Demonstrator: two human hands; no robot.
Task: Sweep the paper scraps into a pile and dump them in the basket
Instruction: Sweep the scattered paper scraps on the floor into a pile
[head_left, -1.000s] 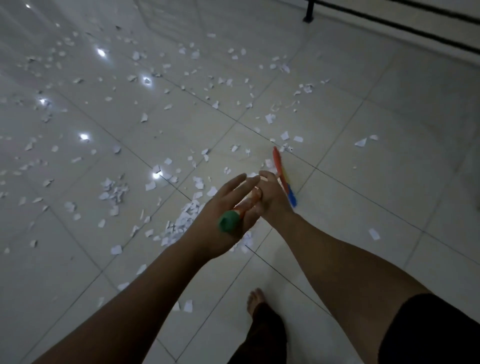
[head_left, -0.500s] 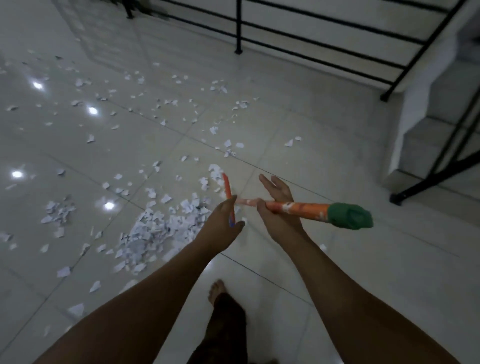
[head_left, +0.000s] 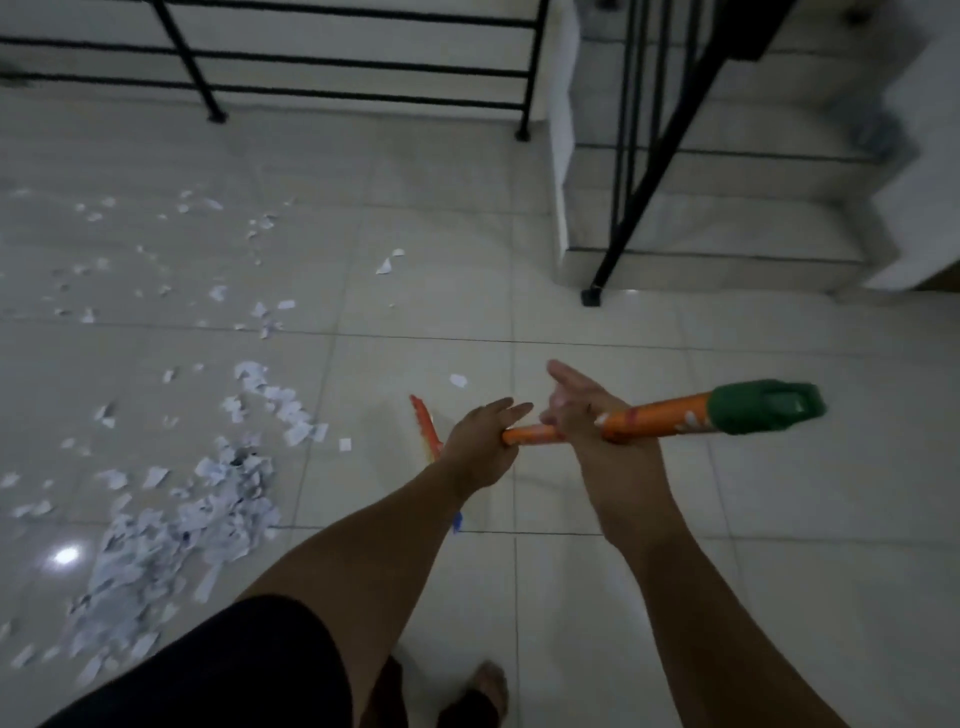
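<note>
Paper scraps lie heaped in a loose white pile on the pale tiled floor at the near left, with a thinner scatter of pieces trailing away to the far left and a few strays, one curled scrap among them, towards the middle. A ceiling light glints off the tile beside the pile. Just right of the heap, an orange broom handle with a green end cap runs across the centre, its lower orange-and-blue part showing beyond the left hand and mostly hidden by the forearm. The left hand is wrapped over the handle with its fingers partly extended. Touching the handle next to it, the right hand presses its palm on the stick with the fingers spread forward rather than curled; how firmly it grips cannot be told. A black-clad knee and a bare foot sit at the near edge. A black metal railing crosses the far side, and to the far right pale steps rise behind a slanted black stair rail.
</note>
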